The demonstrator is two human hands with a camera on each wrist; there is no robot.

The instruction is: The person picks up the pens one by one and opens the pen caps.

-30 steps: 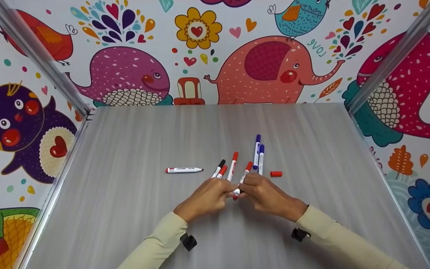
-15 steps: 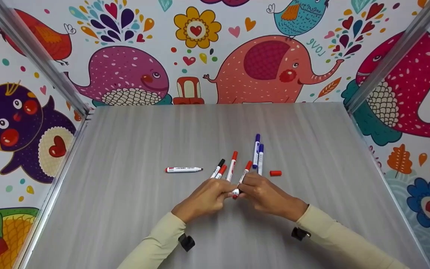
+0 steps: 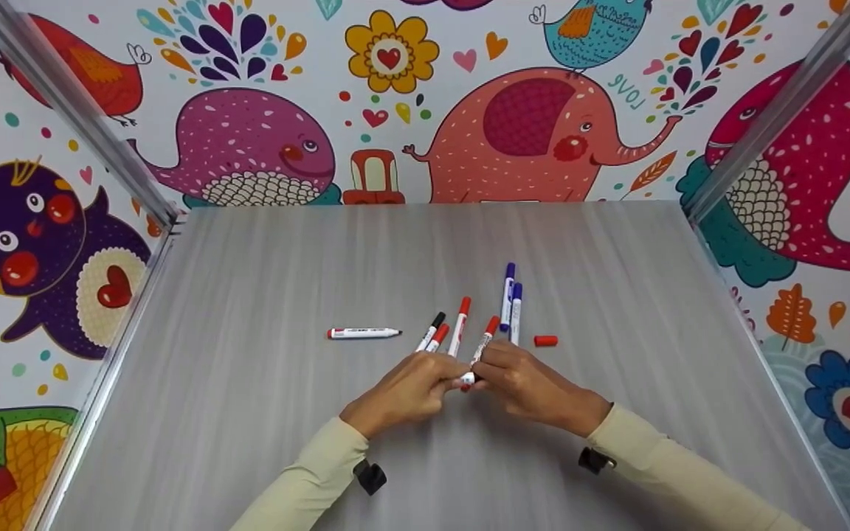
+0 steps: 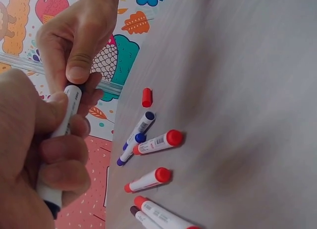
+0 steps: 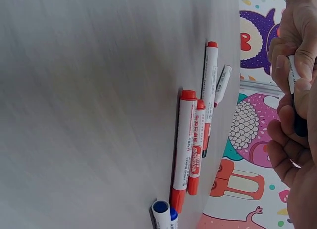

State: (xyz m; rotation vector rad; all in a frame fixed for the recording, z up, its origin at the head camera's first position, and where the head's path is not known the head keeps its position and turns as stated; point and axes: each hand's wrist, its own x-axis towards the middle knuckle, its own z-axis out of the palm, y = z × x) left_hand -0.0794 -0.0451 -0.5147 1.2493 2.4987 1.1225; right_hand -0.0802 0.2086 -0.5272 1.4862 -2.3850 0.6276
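My left hand grips the white barrel of a whiteboard marker, its dark end sticking out below the fist in the left wrist view. At the other end, my right hand pinches the dark cap between thumb and fingers. Both hands meet over the near middle of the table, raised above it in the wrist views. Just beyond them lie red-capped markers and a black-capped marker, partly hidden by the left hand in the head view. Two blue markers lie beyond the right hand.
A loose red cap lies right of the blue markers. Off to the left, an uncapped marker with a red end lies sideways, dark tip pointing right. The grey table ends at walls printed with cartoon animals and metal corner posts.
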